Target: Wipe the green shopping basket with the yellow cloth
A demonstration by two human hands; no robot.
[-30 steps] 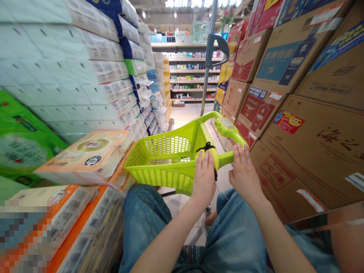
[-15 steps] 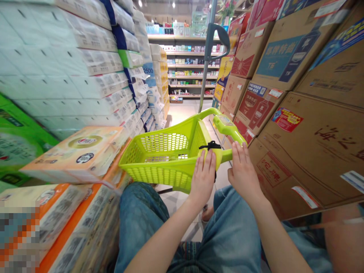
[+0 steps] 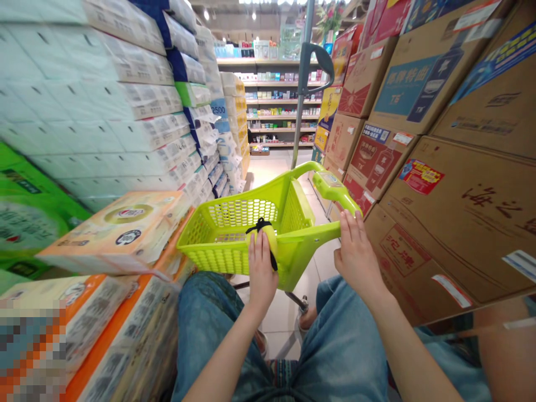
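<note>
A lime-green plastic shopping cart (image 3: 288, 262) stands in front of my knees, its basket to the left and its handle to the right. My left hand (image 3: 263, 271) holds a soft yellow pad (image 3: 272, 241) with black cord against the basket's near rim. Straight fingers lie over the pad and cover much of it. My right hand (image 3: 358, 245) grips the near corner of the cart handle (image 3: 343, 198), with its fingers over the top. Through the basket's holes the floor shows.
Stacked tissue packs (image 3: 138, 100) line the left side, with orange packs (image 3: 117, 223) close to the basket. Cardboard cartons (image 3: 469, 206) rise on the right. A grey pole with a loop handle (image 3: 312, 72) stands beyond the cart, and stocked shelves (image 3: 280, 103) are at the back.
My left hand has slid left along the basket's near rim with the yellow pad, away from the handle. My right hand has stayed at the handle corner.
</note>
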